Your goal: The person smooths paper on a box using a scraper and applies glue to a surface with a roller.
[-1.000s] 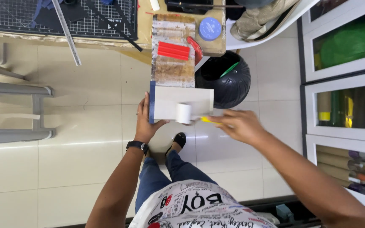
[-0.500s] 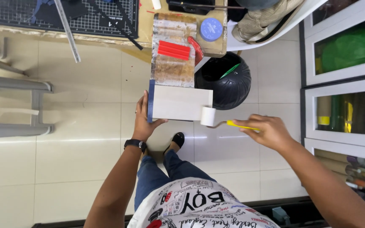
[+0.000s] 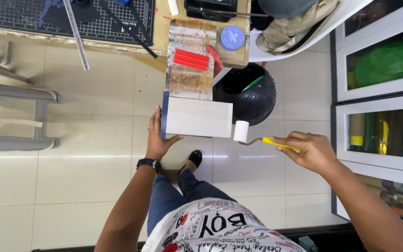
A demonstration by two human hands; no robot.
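My left hand [image 3: 158, 137] grips the left end of a pale cream rectangular board [image 3: 199, 116] with a blue left edge, held level above the floor. My right hand [image 3: 308, 150] holds the yellow handle of a small paint roller [image 3: 241, 131]. The white roller head sits just off the board's right edge, close to its lower right corner. A black watch is on my left wrist.
A paint-stained plank [image 3: 190, 65] with red strips [image 3: 191, 59] and a blue round lid [image 3: 232, 38] lies on the wooden table [image 3: 159, 32]. A black bin [image 3: 253, 95] stands under the table's corner. A cutting mat [image 3: 47, 14] with rulers is at left, glass-front cabinets [image 3: 378, 93] at right, a grey metal frame [image 3: 15, 116] at far left.
The roller has travelled rightward across the board, from its middle to off the right edge. My right hand moved right with it. My left hand kept its grip.
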